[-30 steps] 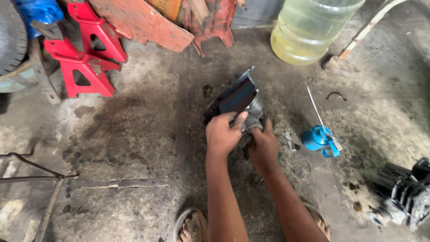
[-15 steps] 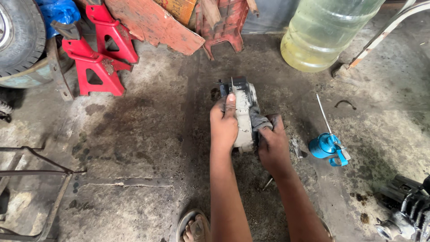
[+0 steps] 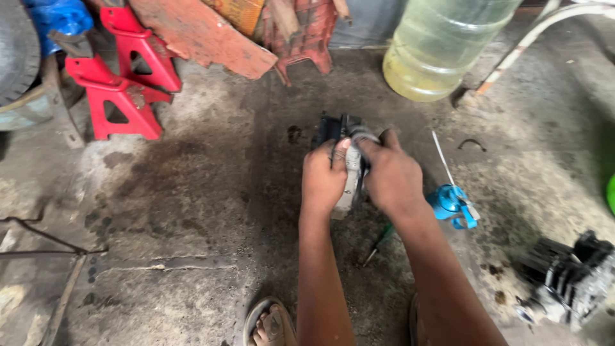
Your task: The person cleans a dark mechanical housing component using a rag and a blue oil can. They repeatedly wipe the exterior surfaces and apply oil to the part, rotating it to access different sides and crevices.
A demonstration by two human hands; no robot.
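Note:
A grey metal engine part with a black cover [image 3: 346, 144] stands on the oily concrete floor at the centre of the head view. My left hand [image 3: 323, 179] grips its left side, thumb up on the top edge. From the right, my right hand [image 3: 392, 176] clasps the same part, fingers curled over its top. Both hands hide most of the part. A green-handled screwdriver [image 3: 379, 242] lies on the floor just below my right wrist.
Red jack stands [image 3: 125, 77] stand at the back left beside a tyre [image 3: 16, 48]. A large clear jug of yellowish liquid [image 3: 442, 48] is at the back right. A blue oil can [image 3: 451, 202] lies right of my hands. An engine cylinder [image 3: 567, 275] sits at lower right.
The part has gone from tilted with its black face showing to held upright between both hands. My right hand has moved from under it onto its top right side.

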